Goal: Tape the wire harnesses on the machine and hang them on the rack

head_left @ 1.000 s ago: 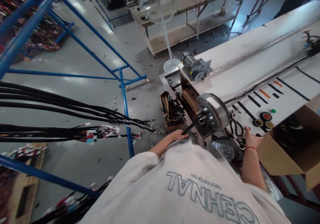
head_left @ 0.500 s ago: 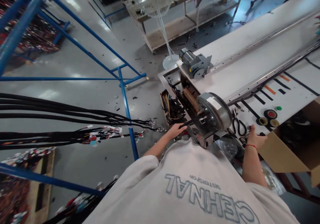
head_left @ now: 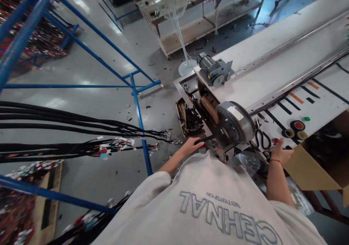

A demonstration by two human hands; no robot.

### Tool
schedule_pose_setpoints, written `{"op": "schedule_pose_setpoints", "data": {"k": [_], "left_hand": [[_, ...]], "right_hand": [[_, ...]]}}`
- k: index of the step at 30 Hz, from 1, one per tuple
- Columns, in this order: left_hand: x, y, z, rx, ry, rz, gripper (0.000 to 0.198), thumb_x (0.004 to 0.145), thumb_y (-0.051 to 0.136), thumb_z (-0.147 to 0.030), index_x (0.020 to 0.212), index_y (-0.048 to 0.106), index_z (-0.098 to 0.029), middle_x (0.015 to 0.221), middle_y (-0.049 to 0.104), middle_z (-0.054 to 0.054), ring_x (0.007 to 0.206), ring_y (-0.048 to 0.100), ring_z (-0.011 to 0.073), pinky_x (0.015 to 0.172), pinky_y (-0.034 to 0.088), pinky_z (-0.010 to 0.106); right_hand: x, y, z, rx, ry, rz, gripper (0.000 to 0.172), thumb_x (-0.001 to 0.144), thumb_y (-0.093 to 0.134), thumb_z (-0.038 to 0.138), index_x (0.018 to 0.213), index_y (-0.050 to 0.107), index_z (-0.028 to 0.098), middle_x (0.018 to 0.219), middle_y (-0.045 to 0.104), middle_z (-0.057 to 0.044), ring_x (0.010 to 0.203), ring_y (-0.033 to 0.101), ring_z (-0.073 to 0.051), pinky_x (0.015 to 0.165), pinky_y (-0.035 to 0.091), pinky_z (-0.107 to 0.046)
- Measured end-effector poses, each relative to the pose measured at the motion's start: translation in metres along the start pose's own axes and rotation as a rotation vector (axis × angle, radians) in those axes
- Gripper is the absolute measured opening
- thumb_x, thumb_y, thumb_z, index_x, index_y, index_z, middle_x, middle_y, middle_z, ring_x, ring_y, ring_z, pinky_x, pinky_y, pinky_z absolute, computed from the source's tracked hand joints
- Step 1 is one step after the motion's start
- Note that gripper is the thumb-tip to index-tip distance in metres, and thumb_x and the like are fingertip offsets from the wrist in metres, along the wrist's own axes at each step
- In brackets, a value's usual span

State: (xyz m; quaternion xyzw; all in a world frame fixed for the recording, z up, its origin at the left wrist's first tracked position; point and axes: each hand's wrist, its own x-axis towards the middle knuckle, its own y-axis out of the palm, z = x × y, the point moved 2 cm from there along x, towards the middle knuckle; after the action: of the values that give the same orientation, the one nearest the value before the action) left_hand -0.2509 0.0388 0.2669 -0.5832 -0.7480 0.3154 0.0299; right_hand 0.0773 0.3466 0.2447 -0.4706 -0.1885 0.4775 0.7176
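Note:
My left hand (head_left: 191, 146) is closed around the end of a black cable (head_left: 209, 137) at the near end of the long white table. From the hand, the cable runs to the hub of a round grey taping wheel (head_left: 236, 123). My right hand (head_left: 280, 153) is at the table's front edge with its fingers apart, right beside a red button (head_left: 276, 141). Black-handled scissors (head_left: 263, 137) lie between the wheel and that hand. Several tape rolls (head_left: 297, 128) and a green button (head_left: 307, 119) are just beyond it.
An electric motor (head_left: 211, 68) is mounted on the long white table (head_left: 261, 44). An open cardboard box (head_left: 313, 168) stands at right. To my left, a blue metal rack (head_left: 137, 110) carries black wire harnesses (head_left: 68, 119). A fan (head_left: 174, 15) stands behind.
The view has shifted slightly. My right fingers have come off the red button, which now shows more fully. My left hand keeps its hold on the cable.

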Motion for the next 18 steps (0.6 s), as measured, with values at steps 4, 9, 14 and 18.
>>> {"op": "schedule_pose_setpoints", "data": {"k": [4, 9, 14, 18], "left_hand": [[-0.008, 0.000, 0.000, -0.001, -0.038, -0.032, 0.033, 0.094, 0.046, -0.044, 0.079, 0.055, -0.016, 0.063, 0.048, -0.003, 0.064, 0.043, 0.0122, 0.063, 0.037, 0.023], [-0.011, 0.006, -0.003, -0.027, -0.045, -0.034, 0.028, 0.093, 0.048, -0.039, 0.082, 0.056, -0.016, 0.069, 0.054, -0.002, 0.067, 0.047, 0.0132, 0.066, 0.039, 0.024], [0.002, 0.013, -0.006, -0.034, -0.009, -0.032, 0.028, 0.095, 0.044, -0.038, 0.081, 0.055, -0.016, 0.070, 0.055, -0.001, 0.069, 0.049, 0.0135, 0.070, 0.040, 0.024], [0.015, 0.014, -0.014, -0.024, 0.056, -0.076, 0.030, 0.097, 0.044, -0.040, 0.084, 0.056, -0.016, 0.073, 0.057, 0.001, 0.072, 0.053, 0.0151, 0.072, 0.042, 0.025]], "right_hand": [[0.001, 0.001, 0.000, -0.016, -0.005, 0.002, 0.080, 0.083, 0.058, 0.064, 0.134, 0.043, 0.004, 0.131, 0.054, -0.033, 0.127, 0.051, -0.044, 0.105, 0.041, -0.056], [0.001, 0.000, 0.000, 0.034, 0.025, -0.003, 0.077, 0.078, 0.065, 0.060, 0.131, 0.046, 0.007, 0.130, 0.055, -0.032, 0.124, 0.052, -0.045, 0.104, 0.041, -0.057], [-0.001, -0.002, 0.002, 0.015, -0.003, -0.010, 0.078, 0.081, 0.065, 0.057, 0.133, 0.046, 0.002, 0.131, 0.055, -0.033, 0.124, 0.053, -0.045, 0.104, 0.042, -0.055], [-0.002, -0.002, 0.002, 0.034, -0.006, -0.011, 0.075, 0.081, 0.066, 0.054, 0.132, 0.047, 0.003, 0.131, 0.055, -0.032, 0.124, 0.053, -0.044, 0.105, 0.043, -0.055]]}}
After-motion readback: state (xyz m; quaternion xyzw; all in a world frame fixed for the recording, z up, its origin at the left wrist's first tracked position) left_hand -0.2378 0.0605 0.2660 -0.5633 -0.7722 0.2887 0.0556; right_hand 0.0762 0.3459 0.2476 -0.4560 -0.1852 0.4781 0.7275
